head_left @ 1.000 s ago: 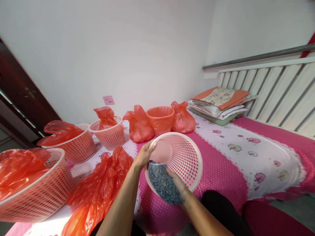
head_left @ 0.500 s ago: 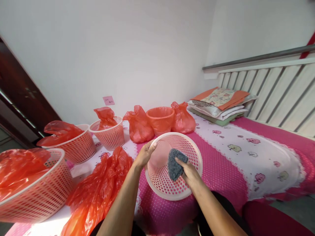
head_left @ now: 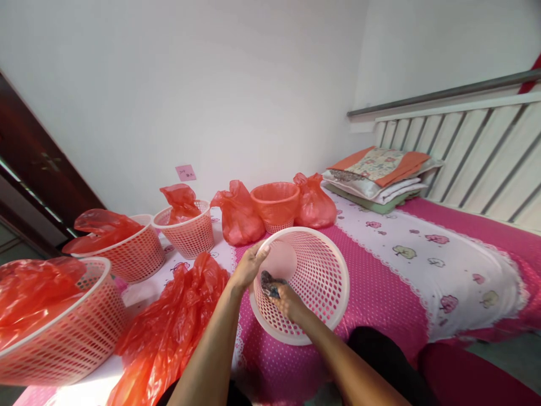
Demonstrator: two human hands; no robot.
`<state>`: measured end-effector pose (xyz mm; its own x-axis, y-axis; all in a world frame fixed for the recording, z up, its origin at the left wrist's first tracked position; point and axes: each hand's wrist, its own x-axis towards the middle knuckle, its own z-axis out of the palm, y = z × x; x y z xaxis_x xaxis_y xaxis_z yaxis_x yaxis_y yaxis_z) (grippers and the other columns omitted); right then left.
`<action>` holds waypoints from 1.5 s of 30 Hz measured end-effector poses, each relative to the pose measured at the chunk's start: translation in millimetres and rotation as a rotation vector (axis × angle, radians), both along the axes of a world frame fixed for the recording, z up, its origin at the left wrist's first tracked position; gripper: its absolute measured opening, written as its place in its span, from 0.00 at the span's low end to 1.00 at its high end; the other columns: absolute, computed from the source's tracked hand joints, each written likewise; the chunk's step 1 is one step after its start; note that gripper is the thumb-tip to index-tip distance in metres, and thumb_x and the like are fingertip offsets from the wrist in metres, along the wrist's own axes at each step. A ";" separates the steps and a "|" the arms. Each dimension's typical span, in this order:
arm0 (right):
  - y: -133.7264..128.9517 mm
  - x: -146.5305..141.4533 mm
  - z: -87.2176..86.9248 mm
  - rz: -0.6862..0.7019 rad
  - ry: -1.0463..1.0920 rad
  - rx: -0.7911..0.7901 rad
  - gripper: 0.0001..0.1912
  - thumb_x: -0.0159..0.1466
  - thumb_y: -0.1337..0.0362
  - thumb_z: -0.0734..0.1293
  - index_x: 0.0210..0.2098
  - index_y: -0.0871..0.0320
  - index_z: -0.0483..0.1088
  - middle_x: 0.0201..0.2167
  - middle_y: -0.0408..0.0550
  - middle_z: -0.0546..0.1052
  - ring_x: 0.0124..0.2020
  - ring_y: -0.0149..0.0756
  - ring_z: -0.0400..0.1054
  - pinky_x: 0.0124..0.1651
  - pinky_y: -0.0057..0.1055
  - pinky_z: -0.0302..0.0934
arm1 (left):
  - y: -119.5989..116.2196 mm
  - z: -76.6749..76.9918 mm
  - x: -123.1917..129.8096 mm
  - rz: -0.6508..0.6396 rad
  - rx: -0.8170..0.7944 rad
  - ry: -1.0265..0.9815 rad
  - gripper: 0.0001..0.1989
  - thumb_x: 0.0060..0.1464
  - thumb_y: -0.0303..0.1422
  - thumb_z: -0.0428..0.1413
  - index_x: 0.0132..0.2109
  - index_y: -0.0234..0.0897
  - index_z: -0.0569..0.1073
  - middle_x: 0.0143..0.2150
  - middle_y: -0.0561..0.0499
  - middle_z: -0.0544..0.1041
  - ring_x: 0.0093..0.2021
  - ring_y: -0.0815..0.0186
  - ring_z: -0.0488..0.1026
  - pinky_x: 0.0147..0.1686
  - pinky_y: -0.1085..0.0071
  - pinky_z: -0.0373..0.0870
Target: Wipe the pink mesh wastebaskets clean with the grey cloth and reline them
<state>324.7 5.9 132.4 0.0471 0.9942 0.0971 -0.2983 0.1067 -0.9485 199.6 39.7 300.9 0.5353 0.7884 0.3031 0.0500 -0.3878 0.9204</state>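
A pink plastic basket [head_left: 321, 270] with a holed wall lies tilted in front of me, its mouth facing me. My left hand [head_left: 250, 265] grips the basket's rim on the left side, thumb on the inside edge. Inside the mouth, my right hand [head_left: 287, 301] holds a dark grey cloth [head_left: 271, 283] against the left inner wall; the cloth is bunched and partly hidden by the fingers. Just left of my left forearm lies a heap of red plastic bags [head_left: 177, 321].
Pink baskets with red bags stand on the left, one nearest [head_left: 63, 338]. By the wall are a tied red bag [head_left: 242, 217], a red-lined basket [head_left: 275, 203] and another tied bag [head_left: 315, 203]. Folded bedding [head_left: 376, 175] lies back right beside a radiator [head_left: 473, 152].
My right hand has moved left and deeper into the basket with the cloth, from the middle of the mouth to the left inner wall. My left hand stays on the rim.
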 end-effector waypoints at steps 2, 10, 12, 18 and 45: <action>1.5 -4.1 -4.0 0.020 -0.108 -0.003 0.15 0.68 0.58 0.72 0.51 0.59 0.76 0.53 0.53 0.79 0.53 0.44 0.75 0.58 0.49 0.70 | 0.4 -0.4 0.4 -0.018 0.014 0.014 0.34 0.61 0.57 0.57 0.62 0.36 0.77 0.64 0.42 0.79 0.65 0.45 0.73 0.68 0.51 0.63; -10.9 21.4 5.9 0.048 -0.424 -0.003 0.18 0.58 0.60 0.75 0.48 0.57 0.80 0.48 0.53 0.84 0.50 0.50 0.77 0.61 0.48 0.66 | 1.4 -2.1 2.3 -0.035 0.014 0.011 0.32 0.62 0.55 0.57 0.62 0.37 0.77 0.65 0.42 0.78 0.65 0.46 0.72 0.68 0.51 0.63; -18.1 28.7 10.0 0.055 -0.486 -0.002 0.19 0.58 0.60 0.74 0.47 0.59 0.80 0.47 0.54 0.85 0.49 0.52 0.78 0.59 0.47 0.67 | 1.9 -3.0 2.3 -0.037 0.015 0.011 0.32 0.62 0.55 0.57 0.62 0.37 0.77 0.65 0.42 0.78 0.65 0.46 0.72 0.68 0.51 0.63; -37.6 37.1 25.3 0.080 -0.655 -0.099 0.13 0.62 0.57 0.69 0.40 0.59 0.80 0.38 0.52 0.85 0.38 0.45 0.78 0.43 0.36 0.67 | -0.3 -1.6 2.7 -0.028 0.006 0.016 0.32 0.62 0.55 0.57 0.62 0.37 0.77 0.64 0.42 0.79 0.64 0.46 0.74 0.66 0.52 0.65; -64.1 27.5 44.7 0.286 -0.064 -0.259 0.32 0.52 0.36 0.77 0.39 0.59 0.79 0.32 0.49 0.84 0.32 0.42 0.77 0.43 0.38 0.68 | -0.8 0.1 3.2 -0.053 -0.015 -0.016 0.32 0.60 0.55 0.58 0.62 0.37 0.78 0.62 0.42 0.81 0.63 0.47 0.74 0.66 0.54 0.65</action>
<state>352.1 -58.2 177.2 -0.2339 0.9582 -0.1647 -0.2206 -0.2172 -0.9509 202.8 38.9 301.0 0.5714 0.7637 0.3004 0.0147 -0.3755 0.9267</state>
